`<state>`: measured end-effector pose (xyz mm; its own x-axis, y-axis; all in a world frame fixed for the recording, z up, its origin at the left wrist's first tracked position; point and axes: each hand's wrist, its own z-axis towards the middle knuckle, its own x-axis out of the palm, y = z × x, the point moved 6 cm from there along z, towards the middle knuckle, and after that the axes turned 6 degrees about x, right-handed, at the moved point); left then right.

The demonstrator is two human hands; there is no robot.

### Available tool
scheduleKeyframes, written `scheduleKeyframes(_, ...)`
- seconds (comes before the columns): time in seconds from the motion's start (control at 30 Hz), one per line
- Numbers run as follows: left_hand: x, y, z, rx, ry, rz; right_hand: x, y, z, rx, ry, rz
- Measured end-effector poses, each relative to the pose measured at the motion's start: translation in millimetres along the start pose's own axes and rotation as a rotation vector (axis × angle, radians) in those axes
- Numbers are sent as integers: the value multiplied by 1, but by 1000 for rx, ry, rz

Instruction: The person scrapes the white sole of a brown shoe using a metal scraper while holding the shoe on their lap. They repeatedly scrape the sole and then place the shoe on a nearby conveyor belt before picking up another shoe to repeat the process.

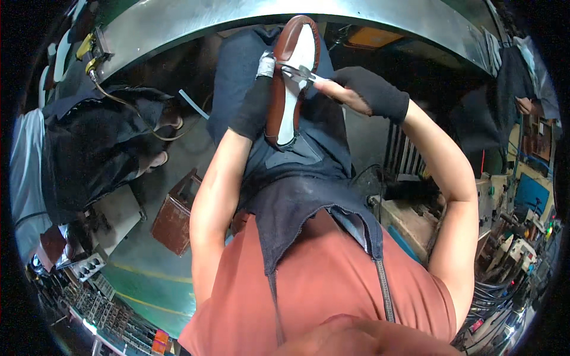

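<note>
Sole side up across my lap lies a brown leather shoe upper (274,118), its white underside facing me and its toe pointing away, close to the metal bench. My left hand (256,98), in a black glove with white wrapping at the fingers, grips the shoe's left side. In my black-gloved right hand (363,92), with bare fingertips, is a pair of pliers (303,73). The metal jaws reach over the white underside toward the left edge, near my left fingers. Whether they pinch anything is too small to tell. A dark apron (309,199) covers my lap.
A curved metal bench edge (261,13) runs across the far side. To the left are a brown box-like stool (175,216), a hanging cable (127,108) and a seated person in dark clothes (89,151). Machinery (409,225) stands on the right, with another person (522,89) beyond.
</note>
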<state>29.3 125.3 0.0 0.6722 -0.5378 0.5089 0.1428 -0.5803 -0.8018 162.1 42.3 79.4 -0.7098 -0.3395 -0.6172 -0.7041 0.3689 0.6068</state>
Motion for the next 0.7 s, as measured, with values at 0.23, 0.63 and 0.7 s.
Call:
scheduleKeyframes(0.23,-17,20,26,448,-235,753,24,-49,19,-98,-312,-90)
scheduleKeyframes(0.63,-51,34,10,131,531,426,5,11,13,-397,-241,-170)
scheduleKeyframes(0.7,-28,7,8,84,282,140,11,-51,16,15,-13,-90)
